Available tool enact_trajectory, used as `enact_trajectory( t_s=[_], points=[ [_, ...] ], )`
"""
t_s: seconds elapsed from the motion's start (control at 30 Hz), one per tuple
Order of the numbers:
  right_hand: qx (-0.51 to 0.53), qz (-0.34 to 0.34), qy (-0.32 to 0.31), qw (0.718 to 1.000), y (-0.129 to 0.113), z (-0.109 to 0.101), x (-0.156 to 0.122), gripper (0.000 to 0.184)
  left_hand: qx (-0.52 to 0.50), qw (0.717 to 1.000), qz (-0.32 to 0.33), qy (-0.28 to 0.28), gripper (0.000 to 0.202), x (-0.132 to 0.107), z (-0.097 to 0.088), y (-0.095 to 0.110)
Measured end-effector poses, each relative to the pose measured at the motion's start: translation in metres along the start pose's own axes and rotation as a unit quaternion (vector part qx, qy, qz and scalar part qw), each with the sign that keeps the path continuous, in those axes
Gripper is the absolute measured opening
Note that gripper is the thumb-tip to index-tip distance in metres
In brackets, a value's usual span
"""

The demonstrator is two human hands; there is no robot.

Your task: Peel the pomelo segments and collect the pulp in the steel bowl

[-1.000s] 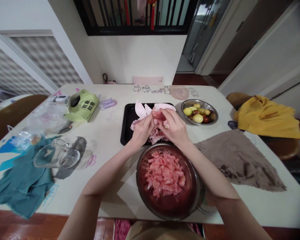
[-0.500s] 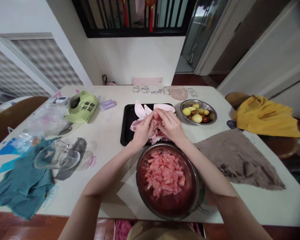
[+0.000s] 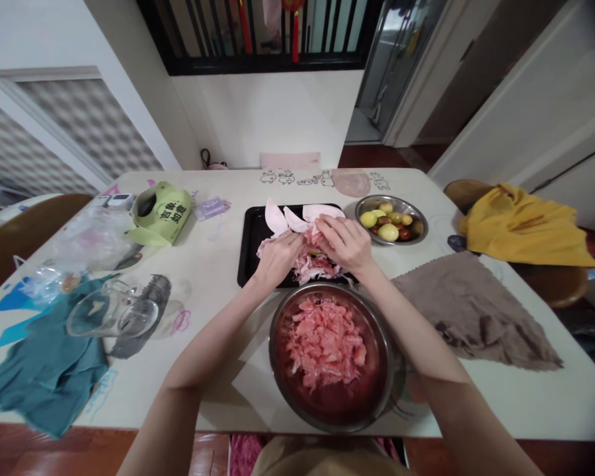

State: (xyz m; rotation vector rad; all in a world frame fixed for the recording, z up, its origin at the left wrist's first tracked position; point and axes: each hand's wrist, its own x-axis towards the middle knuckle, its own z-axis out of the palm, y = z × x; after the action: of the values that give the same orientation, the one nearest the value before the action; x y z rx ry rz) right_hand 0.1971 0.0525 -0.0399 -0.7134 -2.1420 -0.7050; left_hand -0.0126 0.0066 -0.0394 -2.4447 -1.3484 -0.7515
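Observation:
Over a black tray (image 3: 250,246), my left hand (image 3: 279,259) and my right hand (image 3: 348,246) come together on a piece of pink pomelo flesh (image 3: 313,235). Both are closed, with fingertips pinching the piece from its two sides; part of it is hidden behind the fingers. Torn membrane scraps (image 3: 315,268) lie on the tray below my hands. Thick pale pieces of pomelo rind (image 3: 276,217) rest along its far side. Nearer to me, between my forearms, a steel bowl (image 3: 334,408) holds a heap of peeled pomelo pulp (image 3: 326,344).
Right of the tray stands a steel bowl of small fruits (image 3: 420,231). A brown cloth (image 3: 469,311) lies at right, and a yellow cloth (image 3: 523,228) covers a chair. On the left are a glass pitcher (image 3: 92,311), a teal cloth (image 3: 49,363) and a green visor (image 3: 166,211).
My hands have moved slightly apart and lower over the tray. My right fingers have shifted on the pomelo piece, and more of the membrane scraps shows between the hands.

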Motion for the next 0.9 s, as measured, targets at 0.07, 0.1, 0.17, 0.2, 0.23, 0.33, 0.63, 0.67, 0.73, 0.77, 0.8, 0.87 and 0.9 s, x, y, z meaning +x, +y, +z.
enact_trajectory(
  t_s=[0.07, 0.1, 0.17, 0.2, 0.23, 0.33, 0.63, 0.67, 0.73, 0.77, 0.8, 0.87, 0.9],
  points=[
    [0.011, 0.008, 0.007, 1.0, 0.005, 0.002, -0.002, 0.038, -0.006, 0.999, 0.033, -0.023, 0.015, 0.001, 0.0, 0.0],
    [0.015, 0.009, 0.013, 1.0, 0.008, 0.002, -0.002, 0.038, -0.01, 0.998, 0.047, -0.033, 0.017, 0.002, 0.0, 0.0],
    [0.022, 0.013, 0.012, 1.0, 0.011, 0.003, -0.004, 0.038, -0.024, 0.996, 0.07, -0.051, 0.019, 0.002, 0.0, -0.001],
    [0.028, 0.017, 0.003, 0.999, 0.012, 0.003, -0.004, 0.037, -0.032, 0.995, 0.077, -0.056, 0.019, 0.002, 0.001, -0.002],
    [0.036, 0.021, -0.009, 0.999, 0.013, 0.003, -0.005, 0.037, -0.039, 0.994, 0.082, -0.058, 0.019, 0.002, 0.001, -0.003],
    [0.065, 0.025, -0.036, 0.997, 0.015, 0.004, -0.008, 0.036, -0.059, 0.994, 0.082, -0.049, 0.021, 0.002, 0.001, -0.004],
    [0.032, -0.027, 0.006, 0.999, 0.019, 0.003, -0.015, 0.033, -0.159, 0.985, 0.052, -0.042, 0.023, 0.003, 0.0, -0.003],
    [0.037, -0.028, 0.013, 0.999, 0.019, 0.003, -0.015, 0.033, -0.161, 0.985, 0.052, -0.043, 0.023, 0.003, -0.001, -0.003],
    [0.051, -0.017, 0.009, 0.999, 0.02, 0.002, -0.016, 0.032, -0.166, 0.984, 0.055, -0.046, 0.022, 0.003, -0.002, -0.004],
    [0.061, -0.008, 0.002, 0.998, 0.02, 0.002, -0.017, 0.032, -0.169, 0.983, 0.059, -0.047, 0.022, 0.003, -0.002, -0.004],
    [0.07, 0.001, -0.004, 0.998, 0.021, 0.002, -0.017, 0.031, -0.172, 0.982, 0.063, -0.051, 0.023, 0.003, -0.003, -0.004],
    [0.087, 0.009, 0.001, 0.996, 0.021, 0.002, -0.018, 0.031, -0.183, 0.979, 0.066, -0.061, 0.03, 0.003, -0.004, -0.004],
    [0.089, 0.008, 0.012, 0.996, 0.022, 0.002, -0.018, 0.031, -0.194, 0.976, 0.065, -0.067, 0.034, 0.003, -0.005, -0.003]
  ],
)
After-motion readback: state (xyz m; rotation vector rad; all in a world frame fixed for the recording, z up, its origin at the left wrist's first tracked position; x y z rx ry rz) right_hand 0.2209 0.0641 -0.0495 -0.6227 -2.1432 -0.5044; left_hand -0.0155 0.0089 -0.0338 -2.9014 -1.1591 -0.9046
